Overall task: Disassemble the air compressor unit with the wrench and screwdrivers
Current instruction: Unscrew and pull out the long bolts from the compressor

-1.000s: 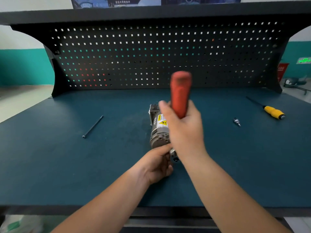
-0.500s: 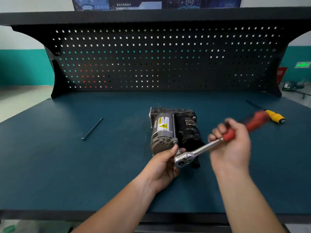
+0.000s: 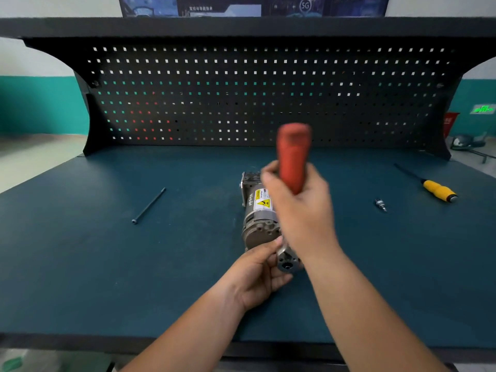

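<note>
Right hand (image 3: 300,210) grips ratchet wrench (image 3: 294,157) by red handle (blurred), upright over compressor (image 3: 259,213) at bench (image 3: 80,264) centre. Left hand (image 3: 259,275) pinches wrench head at unit's near end.

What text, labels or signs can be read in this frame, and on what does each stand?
"5G": on the poster above the bench shelf.
Other poster lines: too blurred to read.
Yellow warning label on the air compressor: a hazard triangle shows; its print is too small.
Green wall sign, far right: blurred.
White marks on the red object: unreadable.
</note>
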Demonstrator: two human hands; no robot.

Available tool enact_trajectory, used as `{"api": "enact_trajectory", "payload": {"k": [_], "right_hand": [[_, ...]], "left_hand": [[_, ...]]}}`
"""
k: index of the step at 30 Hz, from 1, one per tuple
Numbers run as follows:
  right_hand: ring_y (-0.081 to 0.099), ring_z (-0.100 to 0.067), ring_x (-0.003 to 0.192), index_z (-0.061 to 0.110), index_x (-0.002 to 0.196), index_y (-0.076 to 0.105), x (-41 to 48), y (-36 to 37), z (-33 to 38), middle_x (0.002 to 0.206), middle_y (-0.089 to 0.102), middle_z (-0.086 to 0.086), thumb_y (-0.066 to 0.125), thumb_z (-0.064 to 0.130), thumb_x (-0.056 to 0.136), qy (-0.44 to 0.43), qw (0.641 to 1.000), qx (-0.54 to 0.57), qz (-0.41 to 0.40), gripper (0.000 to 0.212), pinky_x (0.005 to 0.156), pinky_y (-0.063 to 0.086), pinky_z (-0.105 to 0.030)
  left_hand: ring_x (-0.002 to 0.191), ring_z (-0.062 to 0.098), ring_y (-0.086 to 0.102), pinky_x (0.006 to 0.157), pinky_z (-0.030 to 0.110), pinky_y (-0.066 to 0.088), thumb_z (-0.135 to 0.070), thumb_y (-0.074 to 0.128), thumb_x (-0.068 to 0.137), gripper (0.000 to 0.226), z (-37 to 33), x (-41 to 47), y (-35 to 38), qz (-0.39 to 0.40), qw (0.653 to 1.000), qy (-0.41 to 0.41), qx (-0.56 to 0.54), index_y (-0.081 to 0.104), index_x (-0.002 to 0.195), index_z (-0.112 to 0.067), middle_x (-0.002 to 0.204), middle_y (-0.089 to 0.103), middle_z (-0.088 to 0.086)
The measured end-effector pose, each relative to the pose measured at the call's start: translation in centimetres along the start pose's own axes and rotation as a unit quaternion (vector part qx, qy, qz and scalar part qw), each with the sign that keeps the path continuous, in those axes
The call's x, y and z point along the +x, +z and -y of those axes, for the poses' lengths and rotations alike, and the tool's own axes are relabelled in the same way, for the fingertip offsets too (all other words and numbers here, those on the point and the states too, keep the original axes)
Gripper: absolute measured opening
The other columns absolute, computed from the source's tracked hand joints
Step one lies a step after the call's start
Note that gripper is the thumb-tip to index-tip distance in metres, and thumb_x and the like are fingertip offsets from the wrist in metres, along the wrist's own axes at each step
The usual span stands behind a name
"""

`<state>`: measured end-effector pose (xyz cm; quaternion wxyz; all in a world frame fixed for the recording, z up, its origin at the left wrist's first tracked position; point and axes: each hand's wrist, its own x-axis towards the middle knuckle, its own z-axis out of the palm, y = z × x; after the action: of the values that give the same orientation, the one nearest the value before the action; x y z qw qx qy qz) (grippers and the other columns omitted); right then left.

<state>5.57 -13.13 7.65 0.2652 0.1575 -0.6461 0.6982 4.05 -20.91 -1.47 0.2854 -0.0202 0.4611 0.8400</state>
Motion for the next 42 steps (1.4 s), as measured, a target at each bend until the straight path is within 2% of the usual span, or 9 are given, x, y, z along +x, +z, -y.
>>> {"api": "enact_trajectory", "payload": {"k": [4,8,13,17,23,27,31,36,42], "right_hand": [[0.042,-0.004,0.053,0.027,0.076,0.052,-0.7,3.2,-0.9,0.057,0.050,0.010,0.070,0.026,0.083,-0.056,0.956,-0.196,0.210,0.019,0.052,0.033,-0.020],[0.043,-0.004,0.052,0.036,0.069,0.043,-1.2,3.8,-1.1,0.053,0.043,0.012,0.068,0.030,0.085,-0.080,0.934,-0.241,0.251,0.031,0.050,0.030,-0.017],[0.039,0.001,0.045,0.030,0.069,0.060,-0.1,-0.4,0.1,0.051,0.047,0.015,0.067,0.029,0.077,0.015,0.998,0.043,0.035,0.011,0.045,0.033,-0.015],[0.037,-0.003,0.040,0.018,0.074,0.047,0.6,-5.0,-0.6,0.047,0.042,0.011,0.051,0.017,0.094,0.104,0.934,0.295,-0.175,0.020,0.043,0.031,-0.016],[0.038,-0.006,0.040,0.020,0.072,0.043,-1.2,-6.1,-1.7,0.047,0.042,0.009,0.043,0.022,0.097,0.137,0.895,0.334,-0.260,0.025,0.045,0.036,-0.019],[0.032,-0.002,0.036,0.019,0.077,0.045,-0.2,-3.8,-0.3,0.046,0.040,0.010,0.048,0.010,0.095,0.090,0.936,0.299,-0.165,0.020,0.037,0.029,-0.015],[0.037,-0.001,0.040,0.022,0.073,0.054,0.0,-0.6,0.2,0.047,0.044,0.012,0.066,0.018,0.082,0.046,0.995,0.090,0.017,0.016,0.041,0.032,-0.015],[0.037,-0.006,0.051,0.028,0.065,0.041,-1.0,3.6,-0.8,0.052,0.040,0.011,0.068,0.027,0.084,-0.040,0.953,-0.209,0.217,0.033,0.052,0.030,-0.024],[0.040,-0.006,0.051,0.034,0.066,0.040,-1.4,4.1,-1.3,0.051,0.044,0.015,0.066,0.031,0.086,-0.066,0.958,-0.213,0.180,0.033,0.051,0.031,-0.022]], "left_hand": [[0.063,0.014,0.064,0.060,0.028,0.053,-0.013,0.057,0.084,0.012,0.3,0.3,-0.5,0.020,1.000,-0.001,-0.015,0.068,0.082,-0.010,0.075,0.068,0.004],[0.063,0.016,0.063,0.064,0.031,0.051,-0.016,0.061,0.078,0.013,0.2,0.3,-0.5,0.039,0.998,0.015,-0.050,0.071,0.072,-0.010,0.075,0.067,0.005],[0.058,0.015,0.069,0.048,0.023,0.055,-0.010,0.058,0.078,0.023,0.1,0.3,0.0,0.007,0.999,0.045,0.015,0.075,0.063,-0.011,0.068,0.071,0.005],[0.057,0.019,0.070,0.040,0.020,0.050,-0.024,0.061,0.069,0.020,0.2,0.5,0.3,0.007,0.998,0.057,0.010,0.076,0.061,-0.013,0.070,0.072,0.008],[0.062,0.024,0.071,0.040,0.020,0.051,-0.024,0.063,0.068,0.020,0.3,0.7,0.1,0.016,0.998,0.055,0.001,0.077,0.065,-0.010,0.075,0.073,0.011],[0.062,0.023,0.071,0.041,0.021,0.052,-0.023,0.062,0.069,0.020,0.2,0.4,0.1,0.023,0.999,0.042,-0.013,0.077,0.065,-0.010,0.074,0.073,0.010],[0.060,0.018,0.070,0.047,0.023,0.056,-0.018,0.060,0.076,0.022,0.1,0.1,-0.1,0.030,0.999,0.030,-0.022,0.077,0.065,-0.009,0.072,0.072,0.008],[0.064,0.017,0.065,0.057,0.029,0.055,-0.015,0.061,0.077,0.014,0.4,0.1,-0.4,0.025,0.999,0.025,-0.040,0.073,0.077,-0.008,0.074,0.069,0.006],[0.062,0.016,0.063,0.054,0.026,0.052,-0.017,0.063,0.076,0.013,0.2,-0.1,-0.2,0.046,0.997,0.027,-0.060,0.072,0.069,-0.009,0.070,0.066,0.005]]}}
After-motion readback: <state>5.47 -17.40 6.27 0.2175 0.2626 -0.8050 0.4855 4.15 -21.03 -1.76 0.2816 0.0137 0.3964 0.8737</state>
